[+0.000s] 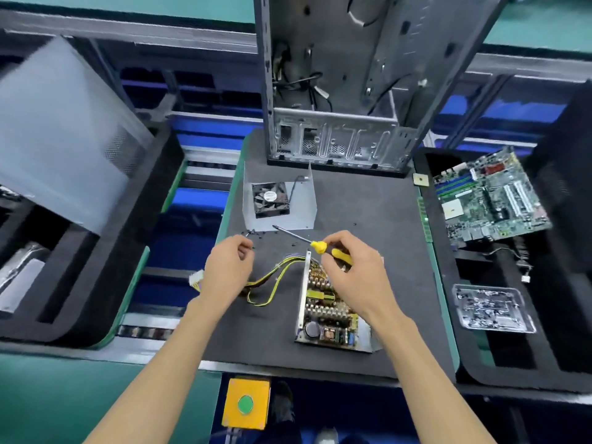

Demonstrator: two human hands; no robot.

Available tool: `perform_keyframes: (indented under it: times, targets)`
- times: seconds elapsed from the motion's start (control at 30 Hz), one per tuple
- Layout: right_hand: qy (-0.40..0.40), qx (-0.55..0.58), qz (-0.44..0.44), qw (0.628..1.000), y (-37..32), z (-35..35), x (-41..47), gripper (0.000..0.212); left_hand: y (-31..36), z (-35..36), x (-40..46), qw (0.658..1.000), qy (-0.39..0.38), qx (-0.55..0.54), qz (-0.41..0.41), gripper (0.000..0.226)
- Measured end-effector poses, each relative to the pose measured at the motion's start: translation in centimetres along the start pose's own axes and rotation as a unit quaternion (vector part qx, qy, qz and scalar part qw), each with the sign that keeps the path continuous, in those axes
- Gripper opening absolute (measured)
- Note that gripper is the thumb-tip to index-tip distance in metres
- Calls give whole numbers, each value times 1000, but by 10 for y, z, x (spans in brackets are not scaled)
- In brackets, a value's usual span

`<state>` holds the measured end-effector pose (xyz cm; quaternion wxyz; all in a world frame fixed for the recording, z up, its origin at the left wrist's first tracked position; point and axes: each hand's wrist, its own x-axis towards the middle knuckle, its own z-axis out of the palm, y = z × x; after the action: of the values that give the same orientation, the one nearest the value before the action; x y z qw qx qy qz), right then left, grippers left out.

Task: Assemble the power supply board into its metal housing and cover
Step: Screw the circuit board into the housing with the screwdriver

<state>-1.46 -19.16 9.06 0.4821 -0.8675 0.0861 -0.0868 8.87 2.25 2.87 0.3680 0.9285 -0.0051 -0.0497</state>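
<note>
- Fastening looks to be the step in hand: the power supply board (pixel 326 302) already sits in its metal housing (pixel 363 339) toward the near right of the counter (pixel 368 213), and the cover (pixel 282 200), with a fan (pixel 270 199) in it, lies apart toward the far edge.
- The right hand (pixel 349 270) grips a yellow-handled screwdriver (pixel 315 244), fingers curled round the handle, shaft pointing toward the far left.
- The left hand (pixel 229 267) hovers with fingers curled near the loose screws (pixel 251 232); whether it pinches one I cannot tell.
- Yellow and black wires (pixel 275 277) trail left from the housing.
- Next, I judge, a screw must be seated at a board corner and the tip brought upright onto it, keeping the wires out from under the cover.
</note>
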Motion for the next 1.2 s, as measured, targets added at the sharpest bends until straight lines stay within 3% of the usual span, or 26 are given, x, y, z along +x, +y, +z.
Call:
perform_keyframes:
  times: [0.17,0.77,0.97,1.07,1.13,1.2]
  targets:
    - [-4,-23,24,999,6,9,5,10,-8,13,18,997,-16,66,41,19]
    - [3,22,44,999,16,5,9,19,-5,23,25,984,-12,157,85,17]
    - [14,38,47,998,21,0,9,14,14,17,11,996,3,-37,76,10]
    - [22,36,61,997,26,-3,10,9,41,11,7,980,-30,-188,51,20]
    - [28,34,65,997,28,-5,9,9,57,9,6,941,-82,-329,3,21]
    - [35,44,64,996,29,-7,8,12,71,6,7,864,-141,-478,-71,17]
